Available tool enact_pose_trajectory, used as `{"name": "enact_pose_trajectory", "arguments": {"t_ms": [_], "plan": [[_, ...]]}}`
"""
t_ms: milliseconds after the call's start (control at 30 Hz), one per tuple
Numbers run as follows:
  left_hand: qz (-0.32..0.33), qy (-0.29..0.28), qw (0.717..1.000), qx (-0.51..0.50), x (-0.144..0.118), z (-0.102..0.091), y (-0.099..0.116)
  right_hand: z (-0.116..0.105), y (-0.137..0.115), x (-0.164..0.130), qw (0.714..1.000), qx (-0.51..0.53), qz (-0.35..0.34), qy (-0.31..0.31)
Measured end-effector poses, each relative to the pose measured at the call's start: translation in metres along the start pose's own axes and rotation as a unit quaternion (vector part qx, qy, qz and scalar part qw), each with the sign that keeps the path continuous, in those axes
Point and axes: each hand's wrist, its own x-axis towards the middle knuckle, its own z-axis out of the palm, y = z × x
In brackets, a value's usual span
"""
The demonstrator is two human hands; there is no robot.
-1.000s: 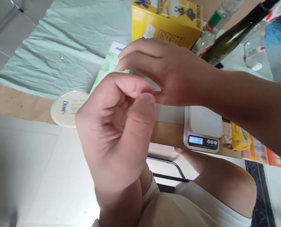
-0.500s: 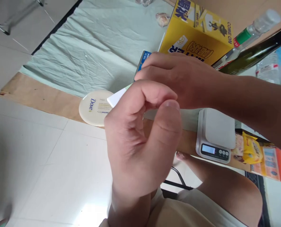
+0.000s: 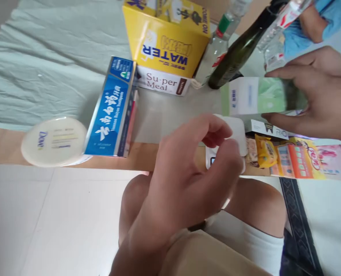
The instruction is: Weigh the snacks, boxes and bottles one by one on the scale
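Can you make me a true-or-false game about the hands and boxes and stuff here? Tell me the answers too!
1. The right hand holds the green box. True.
2. The left hand touches the blue box. False: the left hand is apart from the blue box.
3. The left hand hides part of the scale. True.
4. The yellow box says MILK. False: the yellow box says WATER.
5. The blue box is beside the Dove container. True.
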Motion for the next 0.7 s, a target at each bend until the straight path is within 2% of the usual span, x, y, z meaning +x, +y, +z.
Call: {"name": "enact_pose_trajectory", "arguments": {"t_ms": [67, 167, 300, 467, 700], "plan": [[0.001, -0.021, 1.0, 0.004, 0.008, 0.013, -0.006, 0.004, 0.048, -0.026, 0.998, -0.044, 0.041, -0.021], [0.005, -0.038, 0.999, 0.029, 0.018, 0.033, -0.016, 0.022, 0.11, -0.06, 0.99, -0.052, 0.115, -0.064], [0.019, -0.051, 0.997, 0.056, 0.028, 0.06, -0.027, 0.047, 0.159, -0.091, 0.983, -0.032, 0.141, -0.115], [0.024, -0.067, 0.996, 0.055, 0.037, 0.086, -0.036, 0.062, 0.18, -0.109, 0.981, 0.001, 0.15, -0.126], [0.033, -0.081, 0.993, 0.075, 0.043, 0.1, -0.043, 0.068, 0.171, -0.104, 0.96, 0.039, 0.189, -0.202]]}}
